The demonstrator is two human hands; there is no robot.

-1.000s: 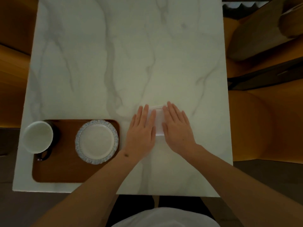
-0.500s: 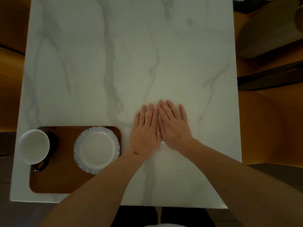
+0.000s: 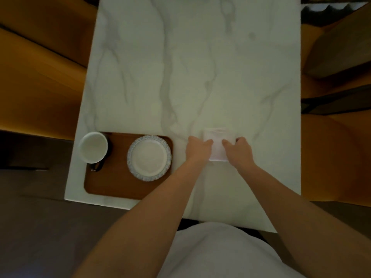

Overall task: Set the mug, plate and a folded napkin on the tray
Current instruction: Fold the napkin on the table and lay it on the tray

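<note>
A folded white napkin [image 3: 218,141] lies on the marble table, right of the tray. My left hand [image 3: 197,149] pinches its left edge and my right hand [image 3: 240,150] pinches its right edge, fingers curled over it. The brown wooden tray [image 3: 112,181] sits at the table's near left corner. On it stand a mug [image 3: 93,147], dark outside and white inside, at the far left, and a white plate [image 3: 149,158] with a blue patterned rim at the far right.
The white marble table [image 3: 200,67] stretches away from me. Orange upholstered seating [image 3: 40,77] flanks the left and right sides. The tray's near half is bare wood.
Both hands were pressed flat over the napkin, side by side. Now they have drawn back and curled, gripping the napkin's two side edges, and its far part shows.
</note>
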